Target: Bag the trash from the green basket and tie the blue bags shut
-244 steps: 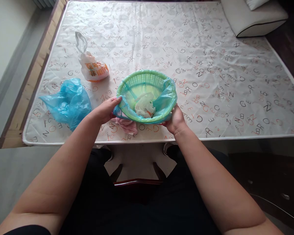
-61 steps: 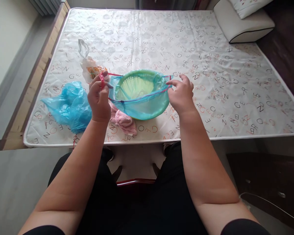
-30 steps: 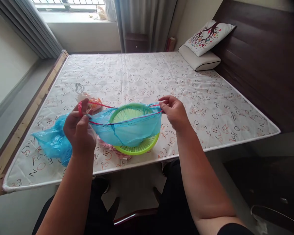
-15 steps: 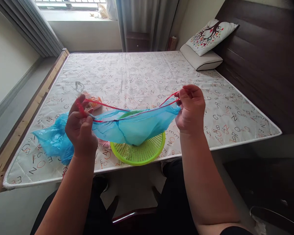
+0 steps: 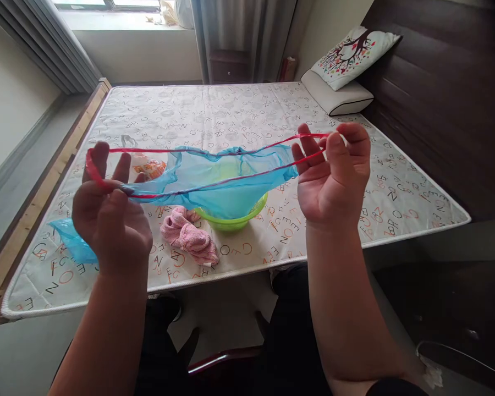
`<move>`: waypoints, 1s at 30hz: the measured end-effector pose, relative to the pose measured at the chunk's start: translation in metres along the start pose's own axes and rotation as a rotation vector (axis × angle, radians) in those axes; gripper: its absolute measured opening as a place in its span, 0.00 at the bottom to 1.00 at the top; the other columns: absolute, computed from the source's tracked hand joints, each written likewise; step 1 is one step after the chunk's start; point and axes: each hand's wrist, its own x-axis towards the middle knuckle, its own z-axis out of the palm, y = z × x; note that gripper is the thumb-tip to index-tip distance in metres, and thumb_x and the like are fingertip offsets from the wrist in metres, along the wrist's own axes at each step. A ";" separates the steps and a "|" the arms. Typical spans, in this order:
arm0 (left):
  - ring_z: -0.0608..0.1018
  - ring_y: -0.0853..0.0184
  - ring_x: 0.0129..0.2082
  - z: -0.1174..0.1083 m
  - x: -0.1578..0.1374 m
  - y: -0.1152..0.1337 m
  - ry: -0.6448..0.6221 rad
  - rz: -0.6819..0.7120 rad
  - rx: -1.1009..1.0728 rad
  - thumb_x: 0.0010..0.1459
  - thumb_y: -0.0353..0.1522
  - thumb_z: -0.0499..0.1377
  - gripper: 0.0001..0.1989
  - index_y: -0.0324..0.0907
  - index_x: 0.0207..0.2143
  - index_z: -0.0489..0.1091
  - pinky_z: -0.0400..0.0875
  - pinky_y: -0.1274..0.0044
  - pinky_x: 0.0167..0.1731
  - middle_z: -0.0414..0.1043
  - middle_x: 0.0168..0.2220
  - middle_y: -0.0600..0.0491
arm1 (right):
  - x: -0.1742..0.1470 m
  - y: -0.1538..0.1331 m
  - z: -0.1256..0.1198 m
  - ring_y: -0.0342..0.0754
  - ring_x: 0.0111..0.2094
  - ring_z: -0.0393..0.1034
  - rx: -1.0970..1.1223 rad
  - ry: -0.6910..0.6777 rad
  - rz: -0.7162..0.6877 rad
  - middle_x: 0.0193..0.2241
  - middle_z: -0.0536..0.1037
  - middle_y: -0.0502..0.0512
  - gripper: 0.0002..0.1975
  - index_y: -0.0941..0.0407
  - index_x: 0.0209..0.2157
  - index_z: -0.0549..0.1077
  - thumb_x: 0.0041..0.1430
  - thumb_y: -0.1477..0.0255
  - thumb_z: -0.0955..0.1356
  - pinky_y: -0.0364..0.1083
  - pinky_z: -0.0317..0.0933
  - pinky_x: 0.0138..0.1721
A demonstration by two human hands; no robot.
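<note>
A translucent blue drawstring garbage bag (image 5: 226, 195) hangs stretched between my hands, its mouth gathered along a red drawstring (image 5: 148, 149). My left hand (image 5: 113, 212) has the left loop of the string around its fingers, with the thumb pressing near the bag's edge. At the other end, my right hand (image 5: 334, 179) pinches the right loop between thumb and finger, other fingers spread inside it. Below and behind the bag stands a green plastic basket (image 5: 231, 224), partly covered by it. A crumpled pink towel (image 5: 190, 236) lies beside the basket.
Everything rests on a letter-printed mattress (image 5: 247, 121). Another blue plastic bag (image 5: 76, 242) lies left, partly behind my left hand, and a clear bag with orange contents (image 5: 148, 166) sits farther back. Pillows (image 5: 342, 96) lie by the dark headboard (image 5: 437, 110).
My hands have moved apart and slightly up, drawing the red string out longer at both ends. The basket now sits farther back, and more of the pink towel shows.
</note>
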 end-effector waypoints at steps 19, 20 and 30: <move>0.81 0.49 0.60 0.029 -0.033 0.015 -0.026 -0.188 -0.333 0.67 0.37 0.61 0.07 0.47 0.34 0.69 0.79 0.53 0.59 0.75 0.60 0.57 | -0.031 -0.011 0.034 0.43 0.28 0.63 0.341 -0.394 0.090 0.40 0.73 0.49 0.18 0.42 0.57 0.73 0.67 0.59 0.70 0.47 0.65 0.29; 0.81 0.48 0.61 0.032 -0.038 0.012 -0.089 -0.230 -0.344 0.67 0.39 0.63 0.09 0.47 0.34 0.70 0.78 0.53 0.60 0.75 0.61 0.56 | -0.034 -0.011 0.037 0.43 0.28 0.62 0.286 -0.465 0.072 0.40 0.73 0.49 0.18 0.42 0.57 0.74 0.67 0.61 0.70 0.46 0.64 0.29; 0.83 0.51 0.57 0.033 -0.056 -0.012 -0.338 -0.357 -0.235 0.65 0.42 0.67 0.11 0.48 0.33 0.76 0.79 0.55 0.59 0.83 0.55 0.51 | -0.039 -0.003 0.050 0.44 0.32 0.64 -0.057 -0.606 -0.053 0.31 0.73 0.47 0.06 0.47 0.44 0.82 0.69 0.70 0.71 0.48 0.62 0.38</move>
